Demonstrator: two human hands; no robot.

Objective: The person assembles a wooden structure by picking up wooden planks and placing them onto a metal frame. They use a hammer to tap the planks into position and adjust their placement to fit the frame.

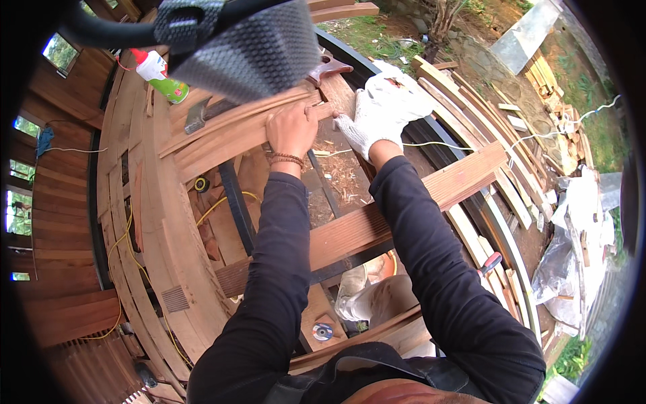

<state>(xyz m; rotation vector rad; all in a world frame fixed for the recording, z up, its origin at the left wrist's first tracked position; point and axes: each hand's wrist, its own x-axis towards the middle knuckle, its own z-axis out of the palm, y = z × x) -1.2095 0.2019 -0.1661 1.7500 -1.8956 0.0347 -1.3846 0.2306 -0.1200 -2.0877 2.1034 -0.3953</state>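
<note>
My left hand (291, 135), bare with a beaded bracelet at the wrist, has its fingers curled over the end of a wooden board (225, 145). Close to that end is my right hand (367, 128) in a white knit glove, its thumb pointing at the board's tip. The other right fingers blend into crumpled white material, so their grip is hidden. Beyond both hands lies a brown handle, like a hand saw's (331, 69), partly covered by a blurred dark strap (249, 50). A hammer head (196, 116) rests left of the board.
A white and green bottle with a red cap (161, 77) stands at the far left. A thick beam (350, 239) crosses under my forearms above an open frame. Inside it are a tape measure (201, 184) and yellow cord. A disc (323, 331) lies nearer. Planks (511, 195) are stacked right.
</note>
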